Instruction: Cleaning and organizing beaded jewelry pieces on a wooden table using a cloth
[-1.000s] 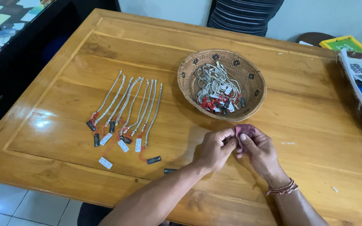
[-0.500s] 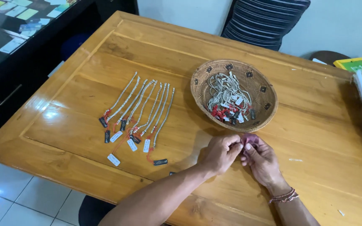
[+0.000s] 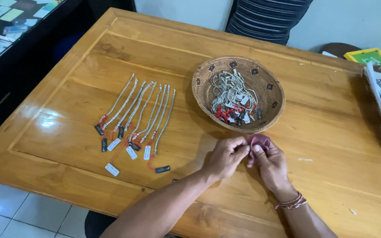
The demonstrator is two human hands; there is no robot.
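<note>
One wooden desk (image 3: 323, 132) carries a woven basket (image 3: 203, 94) of silver chains; laid-out tagged chains (image 3: 142, 112) lie well apart. Near its front edge, left hand (image 3: 225, 155) and right hand (image 3: 272, 165) pinch a maroon cloth (image 3: 261, 142).

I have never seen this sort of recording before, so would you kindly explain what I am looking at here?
There is no machine here: a person wears a camera on the head, so the view looks down at their own two bare hands over a wooden table. The left hand and right hand meet in front of the person and pinch a small dark red cloth between them. Just beyond the hands stands a round woven basket holding a tangle of silver chains with red ties and small tags. To the left, a row of silver chains lies straightened side by side, each tagged.
</note>
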